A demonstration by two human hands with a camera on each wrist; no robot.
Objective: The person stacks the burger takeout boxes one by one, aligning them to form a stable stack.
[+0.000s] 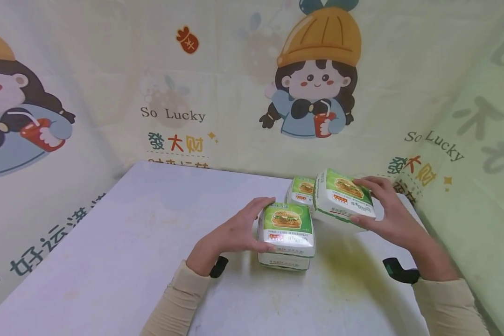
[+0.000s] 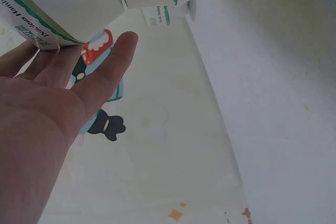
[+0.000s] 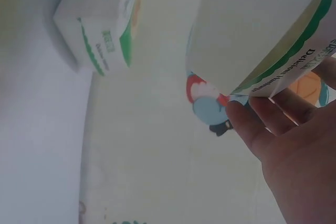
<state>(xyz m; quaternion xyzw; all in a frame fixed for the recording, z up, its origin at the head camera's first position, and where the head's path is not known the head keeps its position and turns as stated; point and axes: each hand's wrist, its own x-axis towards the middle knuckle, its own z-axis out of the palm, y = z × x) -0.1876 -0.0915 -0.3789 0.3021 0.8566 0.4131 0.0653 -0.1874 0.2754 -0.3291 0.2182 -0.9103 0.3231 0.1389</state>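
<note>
Across the lower frame spreads the white table (image 1: pixel 109 261), where arranging the boxes looks partway along: the front box (image 1: pixel 286 233), lower centre, and tilted right box (image 1: pixel 340 198), right of centre, appear lifted and left to set down; the rear box (image 1: pixel 301 190) behind them stands placed. All look closed, contents hidden. The left hand's (image 1: pixel 233 229) fingers grasp the front box, the right hand's (image 1: pixel 396 219) the right one.

High head, close wrist views
</note>
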